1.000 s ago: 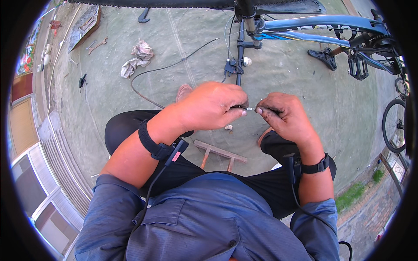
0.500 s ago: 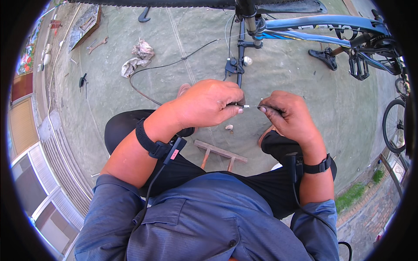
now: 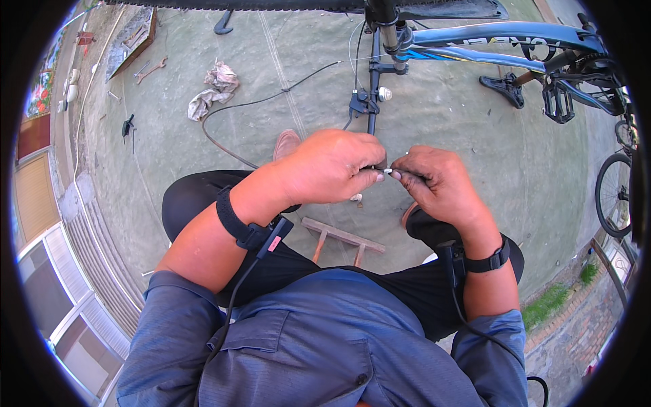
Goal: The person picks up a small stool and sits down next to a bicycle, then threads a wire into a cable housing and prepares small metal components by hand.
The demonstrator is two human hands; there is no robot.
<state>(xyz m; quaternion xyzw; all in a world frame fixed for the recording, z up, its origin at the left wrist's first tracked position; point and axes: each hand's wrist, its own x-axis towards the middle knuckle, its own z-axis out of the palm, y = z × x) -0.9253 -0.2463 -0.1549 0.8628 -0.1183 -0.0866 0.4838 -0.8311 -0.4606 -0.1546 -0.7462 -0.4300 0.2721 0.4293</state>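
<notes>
My left hand [image 3: 333, 168] and my right hand [image 3: 436, 183] meet in front of me, fingertips together. Between them they pinch a small white cable end piece [image 3: 388, 172]; a dark cable runs from it toward the bicycle. The blue bicycle [image 3: 502, 37] stands just ahead, its black fork and brake part [image 3: 368, 102] directly beyond my hands. Both wrists wear black bands with cords. My knees in black trousers frame the hands.
A small wooden stool [image 3: 342, 237] sits between my legs. A crumpled grey rag [image 3: 213, 88] and a black cable [image 3: 271, 98] lie on the green mat to the left. Tools [image 3: 150, 68] lie at far left; a pedal [image 3: 557, 102] and another wheel [image 3: 614, 193] at right.
The hands have closed the small gap between them; the right fingertips now touch the white piece held at the left fingertips.
</notes>
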